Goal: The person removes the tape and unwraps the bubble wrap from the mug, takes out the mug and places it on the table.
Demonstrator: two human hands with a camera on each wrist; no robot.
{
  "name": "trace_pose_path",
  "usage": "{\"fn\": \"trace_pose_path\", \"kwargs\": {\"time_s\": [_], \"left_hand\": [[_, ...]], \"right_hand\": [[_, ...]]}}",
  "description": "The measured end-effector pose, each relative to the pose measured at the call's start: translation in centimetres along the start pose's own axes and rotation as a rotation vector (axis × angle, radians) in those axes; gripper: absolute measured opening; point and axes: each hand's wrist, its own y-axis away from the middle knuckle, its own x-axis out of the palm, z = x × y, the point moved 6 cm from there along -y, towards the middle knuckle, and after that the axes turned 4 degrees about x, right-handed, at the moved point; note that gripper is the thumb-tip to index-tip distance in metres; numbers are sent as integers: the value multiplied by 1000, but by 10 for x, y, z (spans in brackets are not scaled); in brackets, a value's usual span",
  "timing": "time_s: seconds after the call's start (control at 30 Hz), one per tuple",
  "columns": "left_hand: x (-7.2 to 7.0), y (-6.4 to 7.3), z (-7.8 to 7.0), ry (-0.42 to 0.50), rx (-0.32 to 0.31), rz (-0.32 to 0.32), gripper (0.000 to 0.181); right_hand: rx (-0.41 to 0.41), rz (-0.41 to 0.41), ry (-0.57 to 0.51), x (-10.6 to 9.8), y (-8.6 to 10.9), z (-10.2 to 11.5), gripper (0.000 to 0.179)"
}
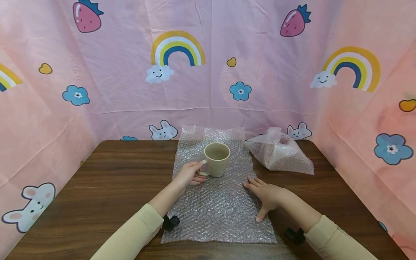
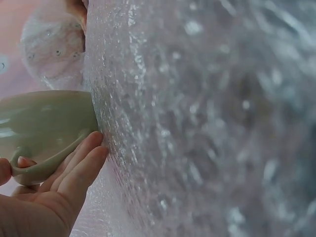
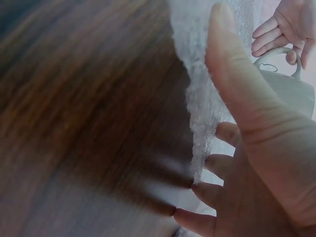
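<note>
A plain beige mug (image 1: 218,164) stands upright on a sheet of bubble wrap (image 1: 221,213) spread over the table. My left hand (image 1: 190,174) pinches the mug's handle from the left, its thumb on top and a finger through the loop, as the left wrist view shows. The other fingers reach under, along the mug's lower side. My right hand (image 1: 268,195) lies spread at the right edge of the sheet, its fingertips (image 3: 205,195) touching the wrap's border and the wood beside it. The thumb rests over the sheet nearer to me.
A bundle wrapped in bubble wrap (image 1: 282,153) sits at the back right of the dark wooden table (image 1: 130,180). The sheet's far end rises against the printed curtain (image 1: 211,90), which encloses the table at the back and both sides.
</note>
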Motion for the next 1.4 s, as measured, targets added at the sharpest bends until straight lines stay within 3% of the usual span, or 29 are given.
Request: {"fn": "trace_pose_path", "kwargs": {"time_s": [0.43, 1.1, 1.4], "left_hand": [[0, 2, -1, 25, 39, -2, 35], [-11, 13, -3, 117, 39, -17, 33], [-15, 18, -4, 96, 66, -50, 35]], "right_hand": [[9, -12, 7, 2, -3, -3, 121], [21, 0, 7, 1, -2, -3, 121], [27, 2, -11, 1, -1, -2, 121]]}}
